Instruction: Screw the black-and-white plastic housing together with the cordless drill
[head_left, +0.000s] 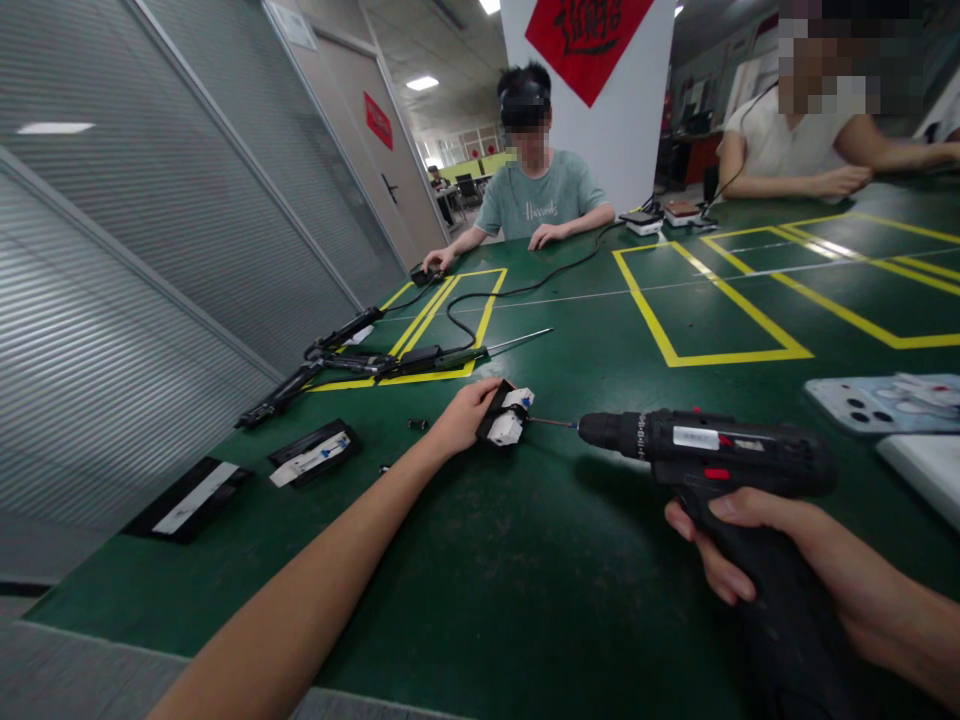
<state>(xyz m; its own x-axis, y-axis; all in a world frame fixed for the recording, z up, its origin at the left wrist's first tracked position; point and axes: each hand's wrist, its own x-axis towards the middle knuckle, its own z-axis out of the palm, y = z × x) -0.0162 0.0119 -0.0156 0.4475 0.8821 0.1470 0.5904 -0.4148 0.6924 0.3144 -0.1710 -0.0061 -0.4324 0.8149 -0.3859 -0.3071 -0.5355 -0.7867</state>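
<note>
My right hand (pixel 780 550) is wrapped round the handle of a black cordless drill (pixel 720 455), which points left. From its chuck a long thin bit (pixel 553 422) reaches to a small black-and-white part (pixel 508 418). My left hand (pixel 469 415) grips that part from its left side, holding it at the green table. The bit's tip meets the part's right side; whether it sits in a screw I cannot tell. Left of my forearm lies a similar black piece with a white strip (pixel 315 452). Farther left is a flat black piece with a white strip (pixel 187 497).
Beyond my left hand lie a long-shafted screwdriver (pixel 517 342) and a black jointed frame (pixel 330 360) with a cable (pixel 525 288). A phone (pixel 862 405) and a white object (pixel 922 470) are at the right. Yellow tape (pixel 742 357) marks the table. Two people sit across.
</note>
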